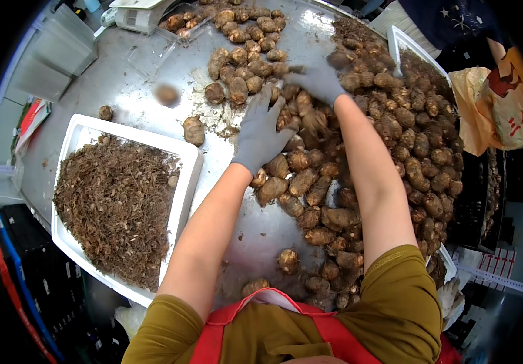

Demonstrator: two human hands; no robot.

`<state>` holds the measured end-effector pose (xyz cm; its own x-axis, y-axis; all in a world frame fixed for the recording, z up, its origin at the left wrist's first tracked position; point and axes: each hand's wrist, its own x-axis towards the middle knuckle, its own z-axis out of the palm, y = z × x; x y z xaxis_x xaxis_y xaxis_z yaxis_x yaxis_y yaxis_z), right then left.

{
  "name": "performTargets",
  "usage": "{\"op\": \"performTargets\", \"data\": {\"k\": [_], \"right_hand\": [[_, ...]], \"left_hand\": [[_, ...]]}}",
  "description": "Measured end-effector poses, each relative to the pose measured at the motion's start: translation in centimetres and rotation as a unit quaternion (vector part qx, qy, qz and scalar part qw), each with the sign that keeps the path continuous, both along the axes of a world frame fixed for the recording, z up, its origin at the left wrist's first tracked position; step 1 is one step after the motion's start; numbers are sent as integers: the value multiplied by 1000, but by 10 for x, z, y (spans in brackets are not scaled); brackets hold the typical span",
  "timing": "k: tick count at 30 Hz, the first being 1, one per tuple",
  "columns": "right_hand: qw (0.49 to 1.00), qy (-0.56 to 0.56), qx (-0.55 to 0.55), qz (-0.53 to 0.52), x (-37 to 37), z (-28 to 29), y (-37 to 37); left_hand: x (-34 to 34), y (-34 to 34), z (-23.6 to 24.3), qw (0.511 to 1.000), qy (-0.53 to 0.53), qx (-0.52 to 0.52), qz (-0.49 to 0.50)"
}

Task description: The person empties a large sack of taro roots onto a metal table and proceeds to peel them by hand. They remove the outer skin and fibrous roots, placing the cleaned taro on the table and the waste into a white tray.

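Around 12 o'clock on the metal tabletop [252, 232], your gloved left hand [262, 136] is splayed loosely over the brown tubers [302, 181]. Your right hand [317, 80], near 1 o'clock, is kinda blurry, so can't tell if it's gripping one. Tubers heap toward 3 o'clock; your white box [190, 173] of brown scraps [113, 209] sits around 9.

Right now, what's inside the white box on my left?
Brown, fibrous scraps lie in the white box, with a pale lump by its right wall. The scraps hide its bottom and anything buried.
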<state>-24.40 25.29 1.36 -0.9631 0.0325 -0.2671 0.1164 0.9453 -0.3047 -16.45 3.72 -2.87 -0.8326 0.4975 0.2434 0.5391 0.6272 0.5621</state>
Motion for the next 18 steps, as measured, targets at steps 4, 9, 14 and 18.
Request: {"op": "performTargets", "data": {"k": [4,9,14,18], "right_hand": [[997,-28,70,32,55,20,-41],[989,4,118,85,116,13,-55],[988,-62,122,75,187,32,-82],[985,-16,140,100,224,32,-85]], "left_hand": [[36,-19,11,998,-56,14,-17],[95,-35,8,996,-80,30,-38],[160,-57,11,987,-102,-33,-119],[195,-65,4,987,-89,-4,-132]]}}
